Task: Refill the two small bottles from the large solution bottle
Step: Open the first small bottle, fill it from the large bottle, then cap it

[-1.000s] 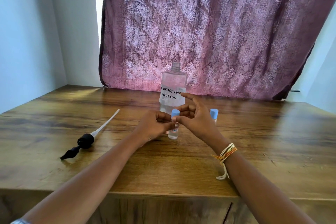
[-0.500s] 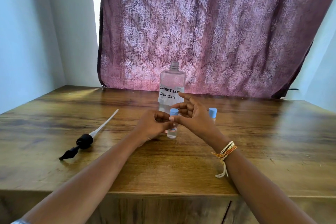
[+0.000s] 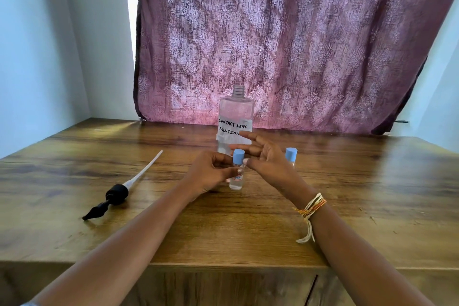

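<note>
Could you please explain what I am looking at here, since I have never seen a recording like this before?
There is no machine: a person wears a camera on the head, looking down at their own arms. The left hand holds a small bottle with a blue cap, standing on the wooden table. The right hand is at its cap, fingers spread. A second small bottle stands behind that hand. The large solution bottle, uncapped, stands farther back. Its black pump lies to the left.
</note>
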